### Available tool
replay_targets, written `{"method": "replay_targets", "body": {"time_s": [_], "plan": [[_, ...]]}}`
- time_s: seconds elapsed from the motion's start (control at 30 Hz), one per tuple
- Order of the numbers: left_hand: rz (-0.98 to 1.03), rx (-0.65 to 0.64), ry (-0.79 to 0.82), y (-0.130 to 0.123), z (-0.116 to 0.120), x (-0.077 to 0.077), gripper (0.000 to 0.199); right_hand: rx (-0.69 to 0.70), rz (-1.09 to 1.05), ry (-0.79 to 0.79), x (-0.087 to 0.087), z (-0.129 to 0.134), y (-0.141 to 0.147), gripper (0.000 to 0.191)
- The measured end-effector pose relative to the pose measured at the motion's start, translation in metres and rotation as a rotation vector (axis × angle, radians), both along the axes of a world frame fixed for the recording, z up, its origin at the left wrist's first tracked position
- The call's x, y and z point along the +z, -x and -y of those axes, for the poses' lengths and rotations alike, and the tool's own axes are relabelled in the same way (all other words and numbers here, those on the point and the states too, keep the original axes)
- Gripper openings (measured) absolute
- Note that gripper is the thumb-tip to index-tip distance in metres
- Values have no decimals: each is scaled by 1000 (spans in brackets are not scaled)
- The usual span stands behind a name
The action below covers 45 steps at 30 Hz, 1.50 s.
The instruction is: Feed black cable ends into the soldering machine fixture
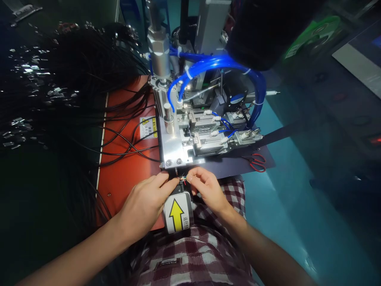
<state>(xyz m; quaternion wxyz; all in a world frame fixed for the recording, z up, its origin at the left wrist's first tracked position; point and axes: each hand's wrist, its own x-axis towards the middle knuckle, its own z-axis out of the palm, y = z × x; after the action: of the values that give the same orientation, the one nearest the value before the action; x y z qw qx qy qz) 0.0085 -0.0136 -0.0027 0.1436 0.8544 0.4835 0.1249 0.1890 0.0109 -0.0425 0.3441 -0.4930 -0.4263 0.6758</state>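
My left hand (150, 196) is closed at the front of the machine, its thumb and index finger pinching a cable end at the small black fixture. From the fingertips fan out thin coloured wires (183, 178), with red and white strands showing. My right hand (205, 186) meets them from the other side, thumb and index finger pressed together on the wire tips. Just below the hands is a white label with a yellow arrow (176, 214). The metal machine plate (174, 153) lies right behind my fingers. Exactly how the wires sit in the fixture is too small to tell.
Black cables (125, 147) cross the orange tabletop (116, 182) at the left, joining a large bundle (89, 63) with shiny ends. Blue air hoses (220, 61) arch over the pneumatic cylinders (208, 143). Red-handled scissors (257, 162) lie at the right on the dark board (229, 169).
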Motion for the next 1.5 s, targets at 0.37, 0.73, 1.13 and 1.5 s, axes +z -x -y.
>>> {"method": "replay_targets", "body": {"time_s": [0.37,0.73,1.13,1.5], "plan": [[-14,-12,-14,-1,-1,0,29,-41,49,-147,-11,7,2,15],[-145,-84,-140,1,0,-3,25,-56,125,-21,-2,5,5,12],[-130,-101,-171,2,-1,-3,25,-94,288,-240,-1,9,6,16],[-145,-101,-145,1,-2,-3,25,-96,392,-385,-2,13,10,15]]}}
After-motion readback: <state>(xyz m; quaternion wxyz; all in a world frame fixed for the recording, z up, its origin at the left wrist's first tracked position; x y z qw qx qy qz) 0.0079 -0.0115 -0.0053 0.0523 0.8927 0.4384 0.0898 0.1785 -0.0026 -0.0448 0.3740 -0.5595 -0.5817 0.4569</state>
